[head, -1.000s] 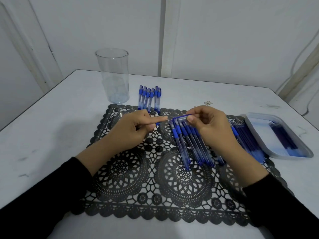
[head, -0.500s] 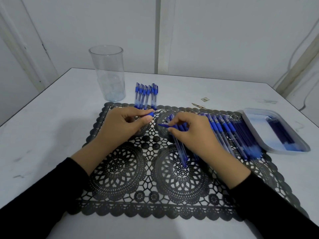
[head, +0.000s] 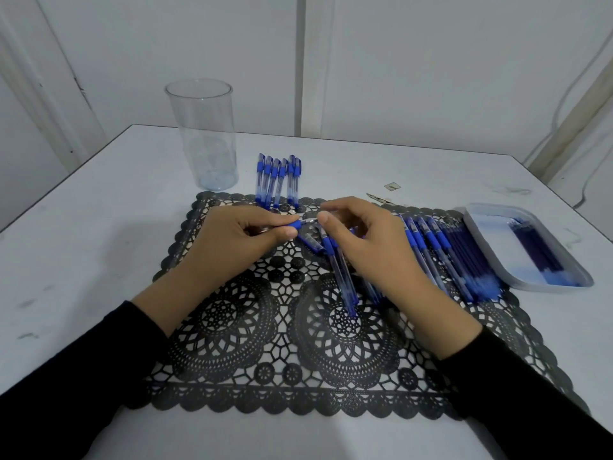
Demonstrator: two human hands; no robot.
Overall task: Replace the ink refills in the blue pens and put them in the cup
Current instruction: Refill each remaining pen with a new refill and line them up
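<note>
Between fingers point(head: 286, 231): blue pen point(head: 296, 224), left hand point(head: 238, 237) curled round barrel as anchor, right hand point(head: 368, 247) pinching tip, judged unscrewing; cup point(head: 205, 134) beyond left fingers, no pens inside

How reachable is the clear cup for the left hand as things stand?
Probably yes: the clear cup stands upright on bare table beyond the far-left corner of the lace mat, nothing between it and the left hand. That hand is busy, though, pinching a blue pen.

plain home-like room: white table point(head: 99, 227), black lace placemat point(head: 252, 327), bare wall point(head: 431, 61)
</note>
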